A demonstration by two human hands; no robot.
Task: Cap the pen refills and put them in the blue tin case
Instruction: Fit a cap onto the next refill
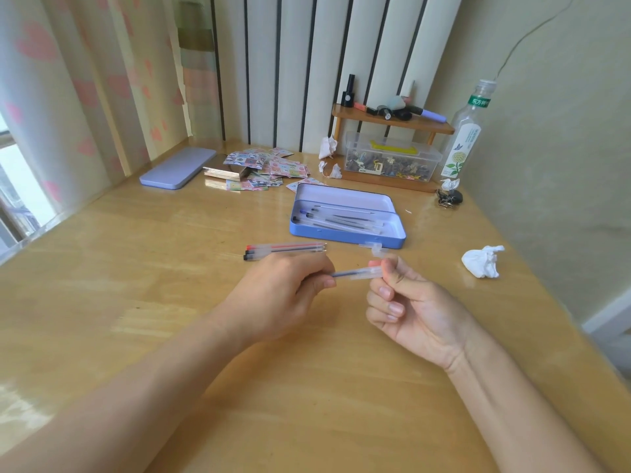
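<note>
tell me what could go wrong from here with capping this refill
1. The right hand pinches the clear cap by its tip only; it could slip off the refill.
2. The left hand hovers beside three loose refills, which might roll if nudged.

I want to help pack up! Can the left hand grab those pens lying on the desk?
Probably not yet. The left hand is busy holding a pen refill, though the loose pens lie just beyond its knuckles with nothing in between. Once it lets go, yes.
</note>
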